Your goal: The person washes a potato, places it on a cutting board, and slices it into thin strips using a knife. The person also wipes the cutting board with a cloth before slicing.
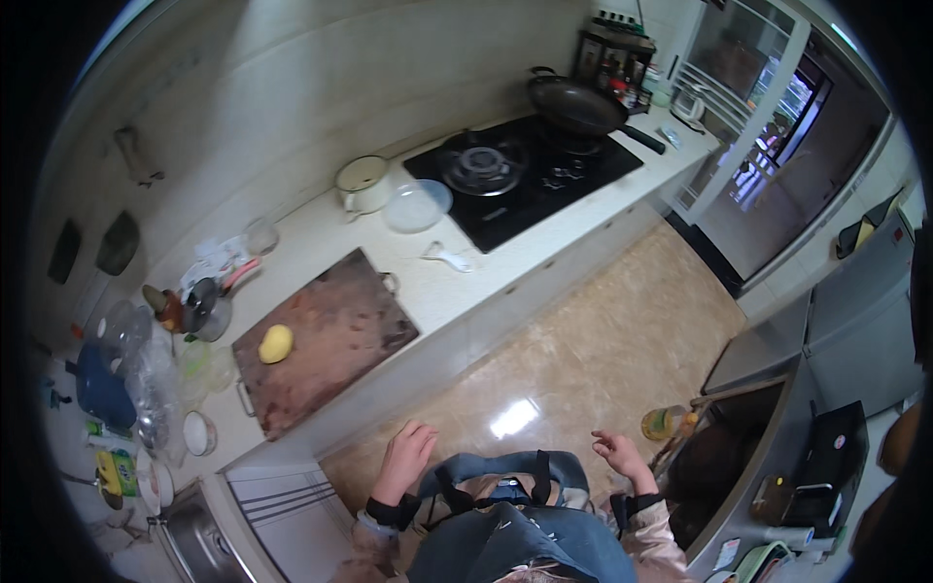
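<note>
My left hand [408, 453] hovers in front of my body near the counter's front edge, fingers loosely bent, with nothing visible in it. On the other side, my right hand [621, 456] is held over the floor, fingers slightly apart and no object in them. Neither hand touches the counter [430, 291]. A worn wooden cutting board [342, 321] with metal end handles lies there, ahead and to the left. Toward its left end rests a yellow, rounded piece of produce [276, 344], possibly a potato. Right of the board lies a white-handled utensil [450, 258], its exact kind unclear.
A gas cooktop [496, 208] carries a black wok [576, 106]. Beside it stand an enamel pot [363, 182] and a translucent plate or lid [418, 207]. A white bowl [199, 433] sits near the sink [200, 535]. An oil bottle [665, 423] stands low at right, near a refrigerator [860, 313].
</note>
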Demonstrator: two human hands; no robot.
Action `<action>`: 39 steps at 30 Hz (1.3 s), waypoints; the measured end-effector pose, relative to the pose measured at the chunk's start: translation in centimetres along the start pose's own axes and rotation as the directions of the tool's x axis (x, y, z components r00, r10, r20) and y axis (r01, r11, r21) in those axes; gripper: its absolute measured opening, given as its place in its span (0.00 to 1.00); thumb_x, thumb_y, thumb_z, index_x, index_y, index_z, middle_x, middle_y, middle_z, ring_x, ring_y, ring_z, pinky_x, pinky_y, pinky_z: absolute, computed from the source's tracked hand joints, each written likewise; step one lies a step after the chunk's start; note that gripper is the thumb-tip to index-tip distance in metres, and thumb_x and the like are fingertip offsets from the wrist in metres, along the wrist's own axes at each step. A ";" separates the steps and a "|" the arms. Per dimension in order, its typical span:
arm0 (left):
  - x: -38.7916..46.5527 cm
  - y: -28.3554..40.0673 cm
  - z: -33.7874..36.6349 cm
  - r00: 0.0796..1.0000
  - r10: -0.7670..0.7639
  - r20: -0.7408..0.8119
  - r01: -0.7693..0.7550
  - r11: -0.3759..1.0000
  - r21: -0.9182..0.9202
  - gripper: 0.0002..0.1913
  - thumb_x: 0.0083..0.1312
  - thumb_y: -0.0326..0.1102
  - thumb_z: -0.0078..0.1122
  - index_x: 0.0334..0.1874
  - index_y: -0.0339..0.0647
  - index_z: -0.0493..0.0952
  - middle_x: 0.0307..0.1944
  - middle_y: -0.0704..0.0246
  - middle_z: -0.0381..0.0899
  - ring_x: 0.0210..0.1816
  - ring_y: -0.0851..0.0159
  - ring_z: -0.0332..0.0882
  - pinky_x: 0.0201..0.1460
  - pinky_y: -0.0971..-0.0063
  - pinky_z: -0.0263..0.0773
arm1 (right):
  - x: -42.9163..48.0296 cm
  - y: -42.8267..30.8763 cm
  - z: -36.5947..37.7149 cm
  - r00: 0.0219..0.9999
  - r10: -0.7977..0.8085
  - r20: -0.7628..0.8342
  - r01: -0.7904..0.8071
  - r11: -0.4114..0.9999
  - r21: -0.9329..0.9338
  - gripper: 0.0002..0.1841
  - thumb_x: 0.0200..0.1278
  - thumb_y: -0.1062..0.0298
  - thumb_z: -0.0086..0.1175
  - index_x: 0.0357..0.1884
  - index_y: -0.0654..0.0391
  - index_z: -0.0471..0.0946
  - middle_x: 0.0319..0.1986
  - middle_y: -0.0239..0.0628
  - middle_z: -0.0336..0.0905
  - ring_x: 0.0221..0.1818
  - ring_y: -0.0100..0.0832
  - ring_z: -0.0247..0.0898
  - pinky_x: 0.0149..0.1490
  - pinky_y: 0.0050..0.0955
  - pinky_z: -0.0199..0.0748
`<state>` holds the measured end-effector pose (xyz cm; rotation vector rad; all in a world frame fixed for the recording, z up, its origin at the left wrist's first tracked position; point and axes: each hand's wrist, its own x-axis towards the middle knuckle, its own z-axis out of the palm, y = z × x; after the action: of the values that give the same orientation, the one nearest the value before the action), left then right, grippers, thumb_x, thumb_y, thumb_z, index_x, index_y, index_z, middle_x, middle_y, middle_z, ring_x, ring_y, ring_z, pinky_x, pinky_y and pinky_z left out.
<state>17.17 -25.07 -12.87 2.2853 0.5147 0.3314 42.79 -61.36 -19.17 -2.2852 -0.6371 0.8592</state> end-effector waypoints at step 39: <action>81.1 58.6 72.4 0.491 0.692 0.529 -0.678 0.685 -0.268 0.07 0.65 0.32 0.61 0.44 0.40 0.81 0.41 0.61 0.78 0.41 0.49 0.80 0.44 0.61 0.77 | 22.7 49.3 -73.7 0.692 0.437 -0.574 -0.268 0.895 0.357 0.15 0.65 0.59 0.58 0.47 0.57 0.82 0.40 0.51 0.83 0.45 0.52 0.80 0.49 0.41 0.78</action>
<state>132.09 -70.16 -12.97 2.3013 -0.7788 -0.0376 120.92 -109.13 -17.61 -2.2885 0.2310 0.2267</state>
